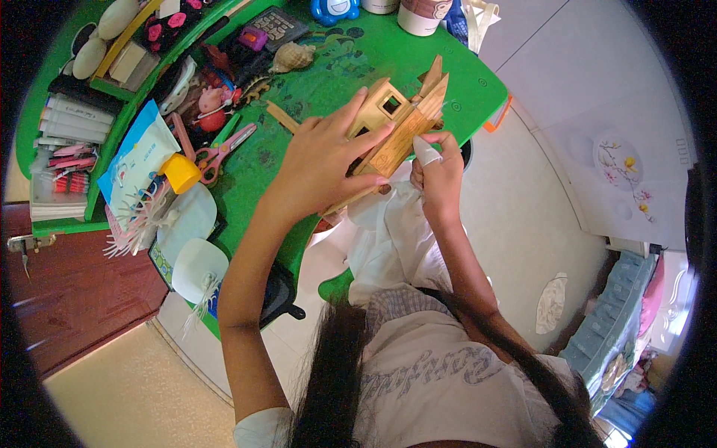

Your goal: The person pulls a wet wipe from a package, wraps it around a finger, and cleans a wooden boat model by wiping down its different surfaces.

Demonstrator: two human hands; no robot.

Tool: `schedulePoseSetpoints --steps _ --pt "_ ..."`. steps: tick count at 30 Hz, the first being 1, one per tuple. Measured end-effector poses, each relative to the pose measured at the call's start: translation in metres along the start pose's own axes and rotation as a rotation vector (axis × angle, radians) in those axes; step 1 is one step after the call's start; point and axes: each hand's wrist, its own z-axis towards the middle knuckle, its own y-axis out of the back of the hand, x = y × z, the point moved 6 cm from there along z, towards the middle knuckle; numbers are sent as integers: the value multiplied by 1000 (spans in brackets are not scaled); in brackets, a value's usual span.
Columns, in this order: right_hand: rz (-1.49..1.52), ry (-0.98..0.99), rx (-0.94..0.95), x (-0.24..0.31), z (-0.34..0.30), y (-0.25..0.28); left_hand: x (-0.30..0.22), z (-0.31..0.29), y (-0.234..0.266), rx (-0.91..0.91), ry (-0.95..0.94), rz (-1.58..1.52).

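Observation:
A light wooden model (403, 142) with square window openings and pointed pieces at its far end is tilted over the front edge of the green table. It looks like a toy boat, though much of its near side is covered by my fingers. My left hand (321, 160) is wrapped over it, fingers across the top and thumb along the lower side. Pinched in my right hand (441, 175) is a white wipe (426, 151), pressed close to the model's right side. A thin wooden strip (282, 117) sticks out beyond my left hand.
On the green table (478, 93), pink scissors (216, 153), a blue-and-white wipes packet (142, 160), a yellow cap (179, 173) and a seashell (293, 57) lie to the left. A cup (423, 16) stands at the far edge. A white cabinet (597, 97) is at the right.

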Motion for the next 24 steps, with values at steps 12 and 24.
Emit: schedulePoseSetpoints --steps 12,24 --pt "-120 45 88 2 -6 -3 0 0 1 -6 12 -4" --pt "-6 55 113 -4 -9 -5 -1 0 2 -2 7 3"
